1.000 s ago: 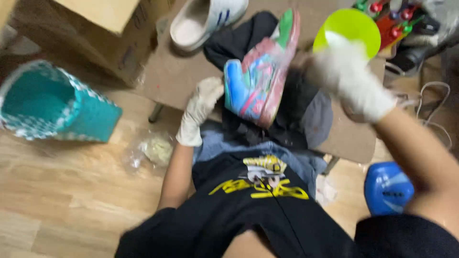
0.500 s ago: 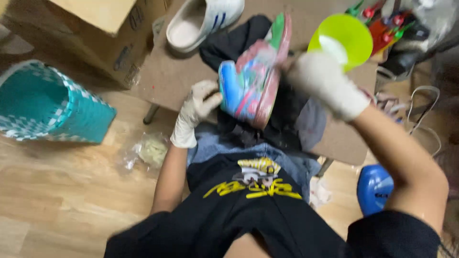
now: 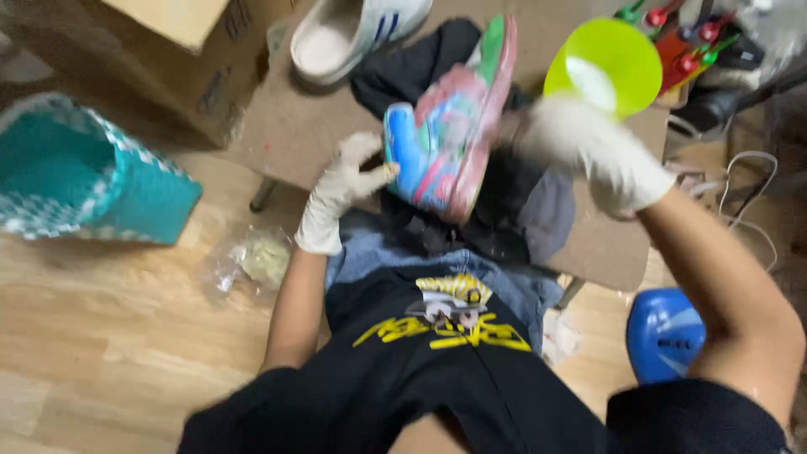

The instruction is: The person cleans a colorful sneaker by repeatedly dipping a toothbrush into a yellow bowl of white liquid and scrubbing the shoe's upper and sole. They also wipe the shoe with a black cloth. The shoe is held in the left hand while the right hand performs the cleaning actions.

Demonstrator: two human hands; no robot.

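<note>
A multicoloured sneaker (image 3: 450, 126) in blue, pink and green stands on its side over a dark cloth (image 3: 513, 202) on a low cardboard-topped table (image 3: 286, 126). My left hand (image 3: 340, 189), in a white glove, touches the blue toe end of the sneaker. My right hand (image 3: 588, 155), also gloved and blurred, holds the sneaker at its sole side. A lime-green bowl (image 3: 607, 65) sits just behind my right hand.
A white sneaker (image 3: 353, 34) lies at the table's far edge beside a cardboard box (image 3: 168, 50). A teal woven basket (image 3: 80, 172) and a plastic bag (image 3: 252, 261) are on the wooden floor at left. A blue container (image 3: 668, 332) stands at right, with cables behind it.
The view has shifted slightly. The sneaker has tipped a little more upright, and my right hand has moved along its sole side. My left hand stays at the toe.
</note>
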